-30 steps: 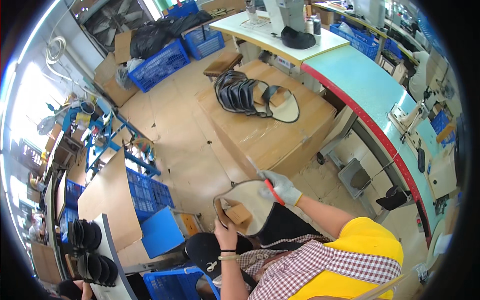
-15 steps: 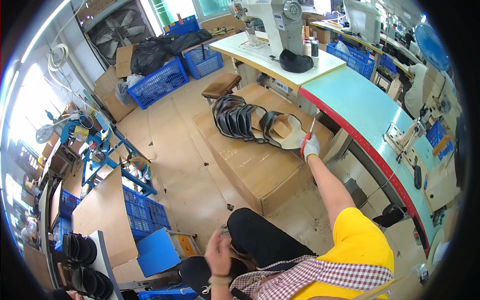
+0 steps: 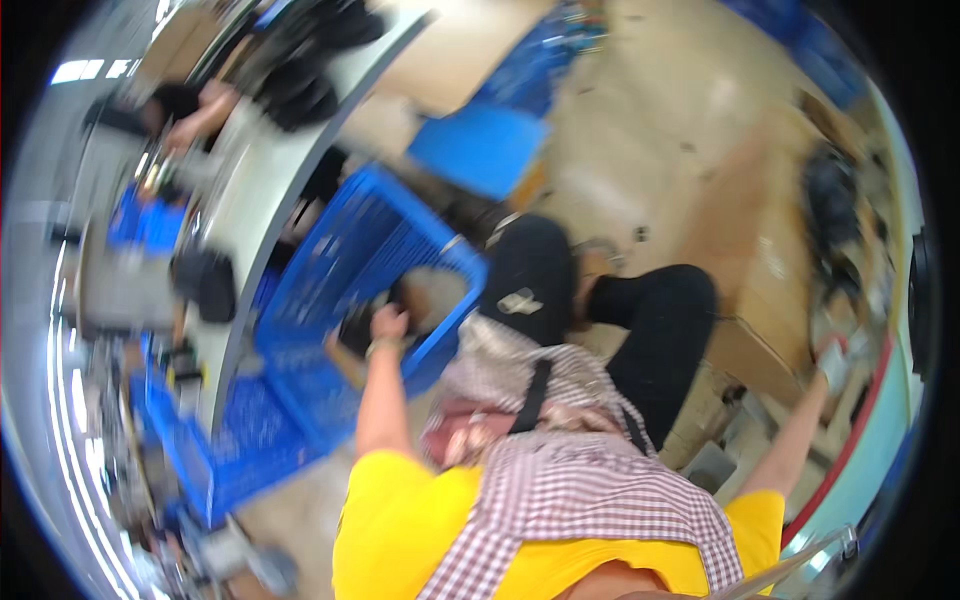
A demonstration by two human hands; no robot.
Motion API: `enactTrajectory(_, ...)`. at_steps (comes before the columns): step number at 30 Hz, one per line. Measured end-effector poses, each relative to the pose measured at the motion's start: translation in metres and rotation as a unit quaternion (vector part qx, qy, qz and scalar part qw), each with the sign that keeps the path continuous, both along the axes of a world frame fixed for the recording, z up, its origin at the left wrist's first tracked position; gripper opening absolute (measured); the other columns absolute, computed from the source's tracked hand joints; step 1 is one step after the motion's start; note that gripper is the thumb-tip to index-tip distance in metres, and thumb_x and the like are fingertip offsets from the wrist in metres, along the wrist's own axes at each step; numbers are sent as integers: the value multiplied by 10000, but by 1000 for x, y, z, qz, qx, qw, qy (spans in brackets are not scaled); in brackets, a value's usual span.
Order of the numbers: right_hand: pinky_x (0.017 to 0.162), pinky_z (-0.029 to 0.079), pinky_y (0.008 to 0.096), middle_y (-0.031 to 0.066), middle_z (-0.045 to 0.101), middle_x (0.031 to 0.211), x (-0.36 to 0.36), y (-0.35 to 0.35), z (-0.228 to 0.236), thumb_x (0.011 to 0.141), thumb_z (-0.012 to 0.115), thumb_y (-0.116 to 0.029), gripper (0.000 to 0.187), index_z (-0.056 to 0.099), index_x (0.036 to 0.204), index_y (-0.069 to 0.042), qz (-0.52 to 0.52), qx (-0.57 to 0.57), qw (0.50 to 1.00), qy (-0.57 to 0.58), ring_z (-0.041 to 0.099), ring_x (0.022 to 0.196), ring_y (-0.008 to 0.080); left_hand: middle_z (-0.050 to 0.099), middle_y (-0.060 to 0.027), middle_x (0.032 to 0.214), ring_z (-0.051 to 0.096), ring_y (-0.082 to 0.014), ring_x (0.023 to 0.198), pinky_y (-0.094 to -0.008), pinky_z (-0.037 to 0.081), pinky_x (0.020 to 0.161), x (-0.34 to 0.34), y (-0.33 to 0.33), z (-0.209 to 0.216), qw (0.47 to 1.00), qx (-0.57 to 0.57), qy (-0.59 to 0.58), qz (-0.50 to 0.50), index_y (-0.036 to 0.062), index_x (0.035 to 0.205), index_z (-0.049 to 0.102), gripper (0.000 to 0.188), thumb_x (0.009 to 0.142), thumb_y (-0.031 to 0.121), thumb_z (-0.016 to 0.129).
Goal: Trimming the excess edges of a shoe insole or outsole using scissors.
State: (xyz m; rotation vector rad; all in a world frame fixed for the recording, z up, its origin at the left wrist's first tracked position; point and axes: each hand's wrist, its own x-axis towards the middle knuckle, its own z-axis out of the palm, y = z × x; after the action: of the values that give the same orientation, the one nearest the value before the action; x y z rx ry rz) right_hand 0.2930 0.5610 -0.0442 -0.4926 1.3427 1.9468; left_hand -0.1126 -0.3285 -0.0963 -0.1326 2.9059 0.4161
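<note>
My left hand (image 3: 388, 322) reaches down into a blue plastic crate (image 3: 372, 185) beside my left leg. Its fingers curl at a black shoe upper (image 3: 357, 325) with a tan edge; blur hides the exact grip. Away at the right, my right hand (image 3: 834, 368), in a white glove, is closed on red-handled scissors (image 3: 829, 346), of which only a smeared red patch shows. This hand is beside the cardboard box (image 3: 755, 335). On that box, a row of black shoe uppers (image 3: 832, 195) lies blurred near the right rim of the view.
A pale bench (image 3: 285, 170) bearing black pieces (image 3: 300, 92) runs along the crate's left side. Another person's hand (image 3: 200, 118) shows beyond it. A second blue crate (image 3: 235, 430) stands lower left. The red-edged table (image 3: 858, 430) borders my right arm.
My view has swung left and down. The left hand has gone from above my lap into the blue crate. My right hand stays by the cardboard box with the scissors.
</note>
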Motion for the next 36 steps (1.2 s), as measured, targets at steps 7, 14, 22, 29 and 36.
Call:
enactTrajectory(7,834,493,416,152,641,1076,-16,-69,29,750,708,-336,566,554,1167,14,-217,-354,68,907,603,939,307,553,-164,1295,496,-299,1235,-379,358,1058,75,-143,-45,949,-75,-257,168,88,1209,616,607,750,480,673)
enactTrajectory(14,854,469,355,163,599,1201,1,-121,129,853,602,-430,617,488,1315,-37,-213,-438,140,862,604,1006,300,595,-228,1112,571,-393,1043,-440,483,893,13,-49,-89,989,23,-19,145,26,1082,610,397,794,291,676)
enactTrajectory(22,928,397,267,110,572,1211,-77,-201,126,920,605,-301,581,416,1375,7,-206,-642,213,707,545,1044,182,548,-157,1021,619,-339,881,-403,567,684,-40,-2,-122,988,-109,10,108,38,1010,506,153,871,100,527)
enactTrajectory(29,812,434,208,23,583,1003,-181,-291,120,861,654,-49,524,470,1351,-26,-231,-750,166,597,536,870,88,594,-214,972,634,-368,901,-412,544,772,-16,-29,-103,988,-110,66,83,11,993,532,164,842,76,532)
enactTrajectory(36,696,423,199,-16,573,920,-260,-382,127,834,655,-34,516,506,1328,-50,-246,-833,67,491,479,733,63,564,-275,1185,550,-415,1092,-444,441,956,15,-59,-1,979,61,158,114,-58,1198,545,452,754,11,494)
